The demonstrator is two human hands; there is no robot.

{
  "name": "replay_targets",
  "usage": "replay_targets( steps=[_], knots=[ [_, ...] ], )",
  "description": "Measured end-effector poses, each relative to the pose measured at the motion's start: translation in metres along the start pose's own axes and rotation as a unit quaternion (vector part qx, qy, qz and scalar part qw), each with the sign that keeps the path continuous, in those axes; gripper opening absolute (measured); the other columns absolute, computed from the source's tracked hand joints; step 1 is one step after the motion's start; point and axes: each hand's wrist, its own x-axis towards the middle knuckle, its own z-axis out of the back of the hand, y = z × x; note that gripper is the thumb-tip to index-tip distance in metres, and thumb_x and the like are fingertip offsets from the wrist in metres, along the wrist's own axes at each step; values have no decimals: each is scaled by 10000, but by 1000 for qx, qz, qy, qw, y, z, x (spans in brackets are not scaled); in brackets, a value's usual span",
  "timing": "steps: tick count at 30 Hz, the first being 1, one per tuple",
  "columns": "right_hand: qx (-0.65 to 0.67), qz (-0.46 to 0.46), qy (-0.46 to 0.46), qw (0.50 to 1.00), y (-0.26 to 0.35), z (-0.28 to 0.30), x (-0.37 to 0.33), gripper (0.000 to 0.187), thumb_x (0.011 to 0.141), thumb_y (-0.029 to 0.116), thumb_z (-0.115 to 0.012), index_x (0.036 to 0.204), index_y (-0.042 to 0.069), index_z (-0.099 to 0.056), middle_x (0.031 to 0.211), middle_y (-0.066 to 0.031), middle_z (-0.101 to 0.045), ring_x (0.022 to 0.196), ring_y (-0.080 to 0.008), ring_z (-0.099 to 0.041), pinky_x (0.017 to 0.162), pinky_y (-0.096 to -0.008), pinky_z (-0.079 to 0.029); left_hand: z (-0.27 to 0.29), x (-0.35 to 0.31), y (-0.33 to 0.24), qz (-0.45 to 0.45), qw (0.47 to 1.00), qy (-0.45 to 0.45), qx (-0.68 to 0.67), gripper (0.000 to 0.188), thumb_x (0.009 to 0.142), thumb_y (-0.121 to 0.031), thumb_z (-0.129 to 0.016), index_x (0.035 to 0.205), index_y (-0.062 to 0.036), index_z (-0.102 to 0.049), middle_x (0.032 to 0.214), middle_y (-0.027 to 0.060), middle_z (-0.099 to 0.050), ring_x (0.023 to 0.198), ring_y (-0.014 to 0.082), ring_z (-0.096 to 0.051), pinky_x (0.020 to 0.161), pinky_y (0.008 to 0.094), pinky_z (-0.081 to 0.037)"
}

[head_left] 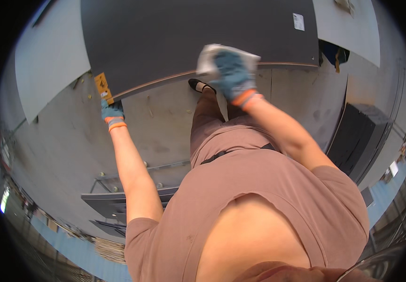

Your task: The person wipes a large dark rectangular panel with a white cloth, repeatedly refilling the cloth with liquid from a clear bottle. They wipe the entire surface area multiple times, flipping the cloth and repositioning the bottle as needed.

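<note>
I'm apparently wiping the dark panel [189, 33]: right hand [235, 76] is holding a blurred white cloth [207, 61] over its near edge. Left hand [112, 111] is meeting the yellow piece [102, 84] at the panel's left corner; can't tell finger grip. Next stroke's probably needing even pressure. Panel's looking flat, smooth.

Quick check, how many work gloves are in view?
2. One on the left hand, by the orange-yellow block at the dark panel; the other on the right hand, over the white cloth.
</note>
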Motion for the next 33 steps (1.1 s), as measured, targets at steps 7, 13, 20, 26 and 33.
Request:
replay_targets(
  steps=[7,13,20,26,33],
  knots=[
    [83,45,-67,993,6,-9,15,738,972,479,-584,1561,63,-427,1630,-131,-400,1505,-301,-378,1273,-419,-237,-7,4,-15,36,998,-52,3,447,1041,-317,-558,1412,-70,-583,1395,156,-632,1266,368,-609,1108,541,-507],
    [-95,-207,-220,949,-223,23,-80,581,1010,278,-573,1526,39,-455,1555,-181,-480,1452,-358,-442,1235,-457,-312,-8,8,-17,39,999,-17,-3,436,1042,-307,-537,1392,-54,-594,1385,164,-638,1256,374,-619,1078,549,-531],
    [-56,-260,-243,933,-106,29,-15,445,919,215,-656,1297,-13,-596,1309,-232,-600,1210,-379,-585,1075,-457,-458,-5,5,-15,62,998,-8,-10,421,1034,-311,-548,1383,-82,-604,1362,163,-654,1242,375,-631,1047,580,-543],
    [127,-58,-160,977,48,29,62,338,923,208,-613,1210,38,-666,1218,-129,-693,1124,-275,-662,1055,-403,-483,5,14,-22,75,997,-21,6,410,1032,-346,-557,1358,-106,-616,1348,128,-668,1219,356,-644,1020,570,-550],
    [-30,-275,-343,898,-195,50,-4,286,1021,293,-575,1124,37,-650,1092,-211,-667,1058,-405,-643,939,-456,-525,-1,15,-22,79,996,-38,18,400,1021,-381,-573,1336,-141,-626,1305,73,-688,1198,342,-647,1034,568,-524]
  ],
)
